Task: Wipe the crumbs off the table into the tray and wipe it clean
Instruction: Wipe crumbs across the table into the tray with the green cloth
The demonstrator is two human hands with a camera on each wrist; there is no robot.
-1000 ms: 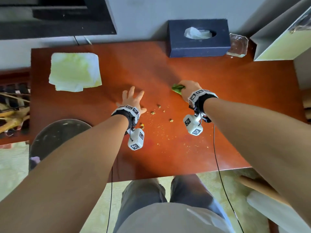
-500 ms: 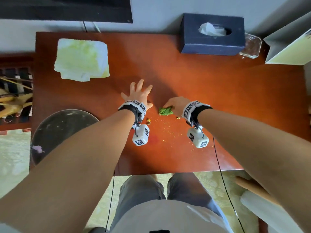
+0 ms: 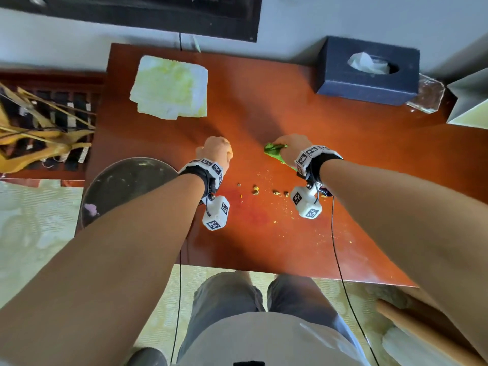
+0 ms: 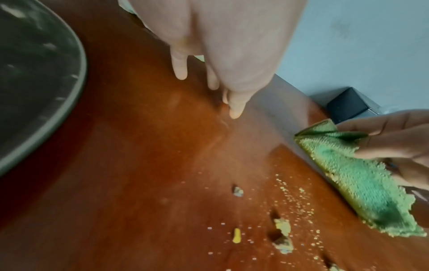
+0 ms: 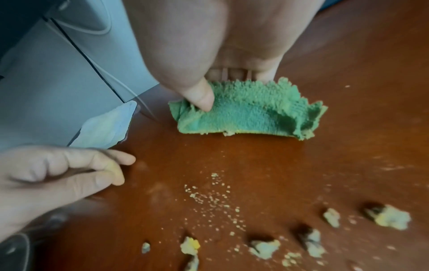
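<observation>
On the reddish-brown table (image 3: 356, 159) my right hand (image 3: 290, 149) grips a crumpled green cloth (image 3: 273, 149), its thumb (image 5: 199, 99) pressed into the cloth (image 5: 250, 111), which touches the tabletop. A row of yellowish crumbs (image 3: 255, 191) and fine specks lies just nearer to me than the cloth (image 4: 362, 183). My left hand (image 3: 215, 151) hovers left of the cloth with loosely curled fingers (image 5: 111, 165) and holds nothing. A dark round tray (image 3: 126, 180) sits at the table's left edge, beside my left wrist.
A folded white-and-yellow cloth (image 3: 170, 87) lies at the back left. A dark blue tissue box (image 3: 368, 72) and a glass dish (image 3: 425, 95) stand at the back right, next to a grey box (image 3: 470, 101). The wall runs right behind the table.
My left hand has lifted from flat and spread on the table to loosely curled. My right hand dragged the cloth toward me and left, then moved back right, leaving the crumbs in a row.
</observation>
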